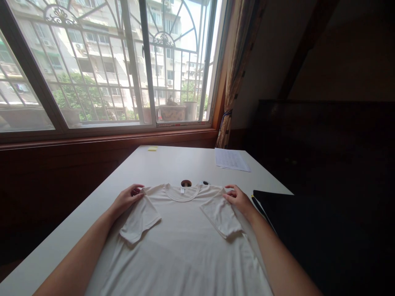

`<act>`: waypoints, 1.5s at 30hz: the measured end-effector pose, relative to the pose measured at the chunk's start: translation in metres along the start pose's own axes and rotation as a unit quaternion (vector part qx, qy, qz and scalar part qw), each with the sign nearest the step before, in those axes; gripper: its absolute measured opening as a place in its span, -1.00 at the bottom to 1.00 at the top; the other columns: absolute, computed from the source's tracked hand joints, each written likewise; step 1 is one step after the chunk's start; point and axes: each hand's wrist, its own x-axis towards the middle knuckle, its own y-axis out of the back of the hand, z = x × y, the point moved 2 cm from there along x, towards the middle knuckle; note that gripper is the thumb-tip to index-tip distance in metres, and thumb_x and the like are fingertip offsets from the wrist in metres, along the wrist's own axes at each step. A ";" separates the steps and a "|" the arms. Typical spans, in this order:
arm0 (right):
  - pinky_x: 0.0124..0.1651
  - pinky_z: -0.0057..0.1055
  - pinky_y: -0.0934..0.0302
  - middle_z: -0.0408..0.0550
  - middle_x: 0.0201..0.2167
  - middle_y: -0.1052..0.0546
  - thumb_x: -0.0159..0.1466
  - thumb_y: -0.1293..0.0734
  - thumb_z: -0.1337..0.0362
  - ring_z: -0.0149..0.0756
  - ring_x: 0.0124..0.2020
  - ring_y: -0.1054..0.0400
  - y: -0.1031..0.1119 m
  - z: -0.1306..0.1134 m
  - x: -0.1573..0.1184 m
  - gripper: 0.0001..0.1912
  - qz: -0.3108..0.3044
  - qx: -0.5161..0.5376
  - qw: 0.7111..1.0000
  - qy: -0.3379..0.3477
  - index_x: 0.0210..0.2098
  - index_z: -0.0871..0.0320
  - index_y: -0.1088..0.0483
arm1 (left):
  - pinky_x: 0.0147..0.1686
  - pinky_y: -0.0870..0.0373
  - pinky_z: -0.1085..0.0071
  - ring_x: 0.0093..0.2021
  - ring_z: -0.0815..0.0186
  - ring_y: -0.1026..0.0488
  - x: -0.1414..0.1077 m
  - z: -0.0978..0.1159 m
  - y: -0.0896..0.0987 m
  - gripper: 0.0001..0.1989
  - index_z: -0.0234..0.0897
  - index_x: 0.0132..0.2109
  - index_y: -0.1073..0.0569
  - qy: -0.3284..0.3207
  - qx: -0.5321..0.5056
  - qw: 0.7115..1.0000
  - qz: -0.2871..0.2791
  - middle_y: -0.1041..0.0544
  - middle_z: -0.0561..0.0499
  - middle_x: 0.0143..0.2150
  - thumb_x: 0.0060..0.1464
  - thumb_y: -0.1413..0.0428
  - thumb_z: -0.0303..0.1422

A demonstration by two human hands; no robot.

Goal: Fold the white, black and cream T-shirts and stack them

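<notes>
A white short-sleeved T-shirt lies spread on the white table, its neckline toward the far side and both sleeves folded inward over the body. My left hand grips the shirt's left shoulder corner between thumb and fingers. At the right shoulder corner, my right hand pinches the fabric in the same way. The shirt's lower part runs out of view at the bottom.
Beyond the collar, the white table has a round hole. Printed papers lie at the back right, yellow sticky notes at the back left. A dark item covers the right edge. Behind stands a barred window.
</notes>
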 end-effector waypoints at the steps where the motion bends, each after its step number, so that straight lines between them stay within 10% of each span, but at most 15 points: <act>1: -0.24 -0.33 -0.31 -0.18 -0.48 -0.57 -0.02 -0.50 0.11 -0.20 -0.38 -0.48 0.000 0.000 0.000 -0.55 0.000 -0.001 1.000 0.000 -0.14 0.04 -0.47 | -0.20 -0.48 0.33 -0.22 0.19 -0.54 0.000 0.000 0.000 -0.52 -0.20 0.04 -0.55 -0.001 0.000 1.000 0.000 -0.60 -0.02 -0.23 0.06 -0.26 -0.03; 45: -0.17 -0.30 -0.30 -0.13 -0.37 -0.63 0.07 -0.44 0.04 -0.17 -0.30 -0.50 -0.001 0.012 0.005 -0.55 -0.041 -0.032 0.999 0.014 -0.09 0.08 -0.46 | -0.15 -0.48 0.27 -0.19 0.10 -0.58 0.001 0.006 0.000 -0.53 -0.23 -0.03 -0.61 0.009 0.040 0.999 0.005 -0.67 -0.07 -0.20 0.02 -0.23 -0.02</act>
